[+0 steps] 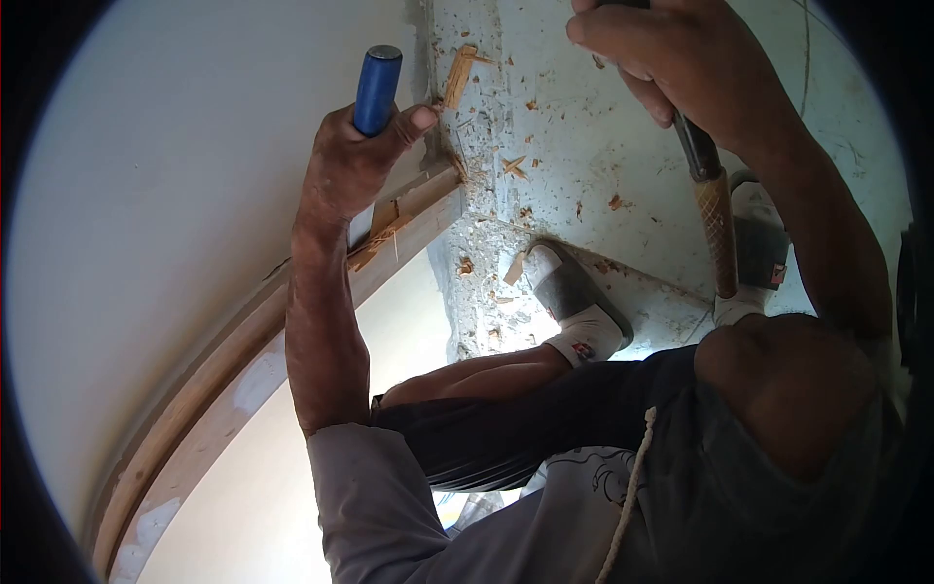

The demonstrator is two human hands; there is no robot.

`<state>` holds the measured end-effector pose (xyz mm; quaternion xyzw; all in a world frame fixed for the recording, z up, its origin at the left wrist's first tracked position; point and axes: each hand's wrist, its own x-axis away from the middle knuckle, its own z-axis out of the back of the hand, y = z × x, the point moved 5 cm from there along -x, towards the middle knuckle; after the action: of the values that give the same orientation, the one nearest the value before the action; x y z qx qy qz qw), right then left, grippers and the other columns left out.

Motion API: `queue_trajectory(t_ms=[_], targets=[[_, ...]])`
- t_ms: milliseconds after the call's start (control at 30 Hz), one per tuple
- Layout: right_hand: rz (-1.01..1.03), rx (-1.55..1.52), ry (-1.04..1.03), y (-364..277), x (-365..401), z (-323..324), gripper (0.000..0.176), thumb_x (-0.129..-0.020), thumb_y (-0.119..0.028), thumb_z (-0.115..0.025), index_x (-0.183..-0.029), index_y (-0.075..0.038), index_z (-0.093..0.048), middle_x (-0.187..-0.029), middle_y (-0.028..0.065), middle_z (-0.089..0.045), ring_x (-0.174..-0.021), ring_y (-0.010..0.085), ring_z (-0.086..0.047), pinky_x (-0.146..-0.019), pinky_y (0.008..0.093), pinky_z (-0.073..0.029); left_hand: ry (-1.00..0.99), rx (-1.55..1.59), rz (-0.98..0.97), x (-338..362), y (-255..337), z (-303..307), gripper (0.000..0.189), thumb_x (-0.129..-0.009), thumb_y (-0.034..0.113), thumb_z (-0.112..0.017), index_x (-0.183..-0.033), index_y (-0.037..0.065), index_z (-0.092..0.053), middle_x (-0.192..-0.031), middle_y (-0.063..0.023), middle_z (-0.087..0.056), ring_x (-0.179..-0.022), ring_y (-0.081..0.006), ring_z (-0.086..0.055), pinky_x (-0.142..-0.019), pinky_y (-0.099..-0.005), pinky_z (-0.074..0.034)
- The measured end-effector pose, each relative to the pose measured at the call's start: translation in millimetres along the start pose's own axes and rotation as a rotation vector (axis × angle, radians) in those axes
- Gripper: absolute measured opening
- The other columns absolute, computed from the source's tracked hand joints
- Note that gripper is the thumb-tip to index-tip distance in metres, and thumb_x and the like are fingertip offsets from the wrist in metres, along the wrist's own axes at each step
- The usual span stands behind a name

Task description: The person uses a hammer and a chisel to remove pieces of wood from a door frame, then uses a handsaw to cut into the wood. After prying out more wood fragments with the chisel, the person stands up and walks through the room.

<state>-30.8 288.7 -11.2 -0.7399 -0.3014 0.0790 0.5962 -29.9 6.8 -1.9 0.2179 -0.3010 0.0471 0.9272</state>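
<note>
My left hand [350, 170] is closed around a chisel, its blue handle [377, 92] sticking up past the thumb. Below the fist, the flat chisel blade [361, 226] meets a wooden door frame [413, 209], where the wood is splintered. Raised at the upper right, my right hand [671, 58] grips what looks like a hammer by its long handle [715, 214], dark near the fist and tan with a textured grip lower down. The striking end is cut off by the top of the view.
Wood chips [514, 167] and a larger splintered piece [459, 76] lie on the pale, dusty floor [574, 117]. A plain wall [175, 175] rises at the left. My feet in slippers [574, 292] stand close to the frame, on rough concrete and tile.
</note>
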Motion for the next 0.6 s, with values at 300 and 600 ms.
queue_trajectory(t_ms=[300, 600], targets=[[-0.344, 0.338, 0.034, 21.1, -14.6, -23.4, 0.011, -0.083, -0.008, -0.055, -0.085, 0.000, -0.048, -0.064, 0.0089, -0.052, -0.058, 0.0169, -0.053, -0.055, 0.0341, -0.043, -0.025, 0.003, -0.066, -6.3, -4.6, -3.0, 0.054, -0.080, 0.057, -0.072, -0.061, 0.011, -0.050, -0.048, 0.0057, -0.041, -0.041, -0.0037, -0.039, -0.039, -0.0222, -0.032], [0.334, 0.518, 0.088, 56.9, -26.3, -5.0, 0.007, -0.082, -0.008, -0.055, -0.084, -0.008, -0.047, -0.055, -0.0033, -0.041, -0.036, 0.0053, -0.037, -0.035, 0.0252, -0.033, -0.056, 0.054, -0.002, -2.2, -0.2, -5.7, 0.052, -0.082, 0.053, -0.072, -0.060, 0.011, -0.049, -0.048, 0.0059, -0.041, -0.041, -0.0033, -0.037, -0.039, -0.0228, -0.030]])
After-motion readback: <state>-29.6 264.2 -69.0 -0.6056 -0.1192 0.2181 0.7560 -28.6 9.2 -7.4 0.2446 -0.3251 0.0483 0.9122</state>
